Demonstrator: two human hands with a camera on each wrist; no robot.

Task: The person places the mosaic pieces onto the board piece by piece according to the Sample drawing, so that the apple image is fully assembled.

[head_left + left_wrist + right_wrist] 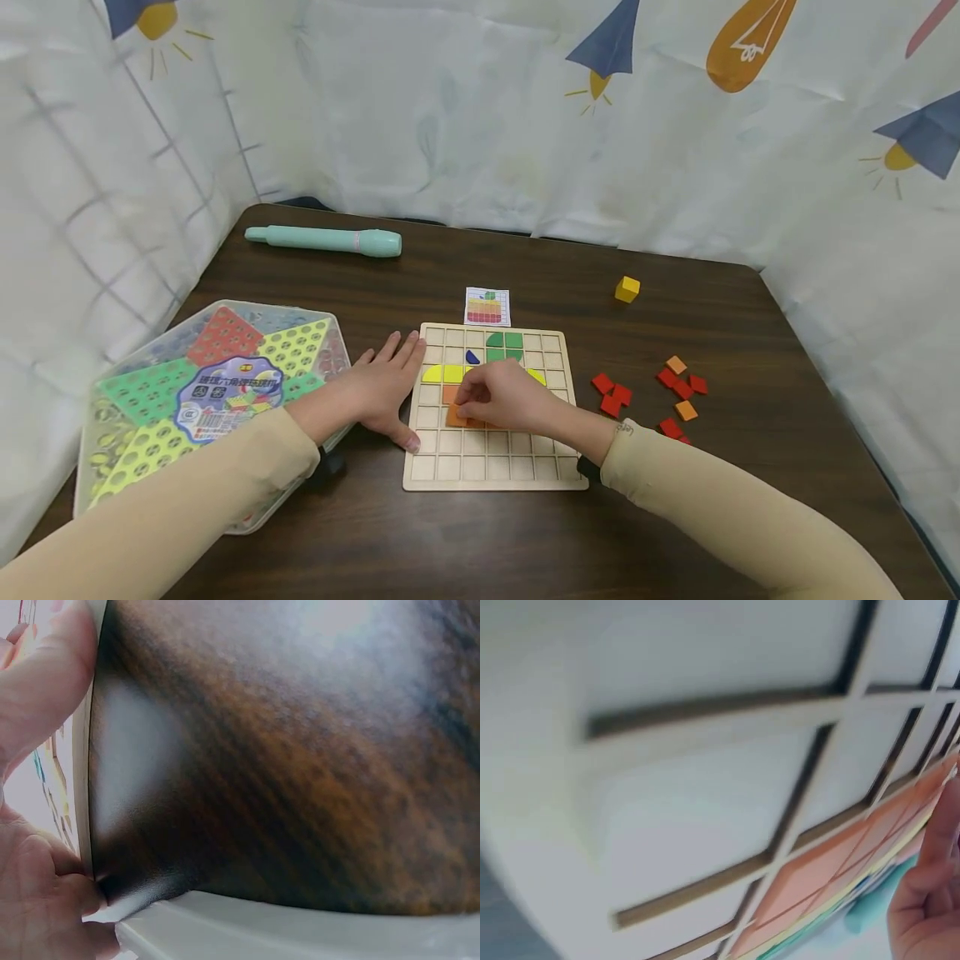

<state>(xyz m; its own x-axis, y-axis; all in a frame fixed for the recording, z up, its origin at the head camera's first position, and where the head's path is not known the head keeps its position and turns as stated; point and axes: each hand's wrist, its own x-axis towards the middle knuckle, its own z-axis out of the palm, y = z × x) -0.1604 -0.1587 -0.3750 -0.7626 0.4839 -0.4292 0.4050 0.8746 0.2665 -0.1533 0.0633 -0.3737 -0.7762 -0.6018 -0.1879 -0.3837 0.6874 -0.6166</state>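
A wooden grid board (495,471) lies flat on the dark table, with green, yellow, dark blue and orange tiles in some of its squares. My right hand (510,398) reaches over its middle, thumb and forefinger pinching an orange square tile (454,417) low over the grid. In the right wrist view, a row of orange tiles (802,877) runs toward the fingers, partly hidden by them. With fingers spread and straight, my left hand (378,390) rests at the board's left edge. The left wrist view has its thumb (52,682) alongside that edge.
Behind the board lies a small picture card (487,317). Loose red tiles (611,406) and orange tiles (686,410) are scattered at right, below a yellow block (627,289). A clear plastic box (262,523) stands at left; a teal microphone-shaped object (315,240) lies at the back.
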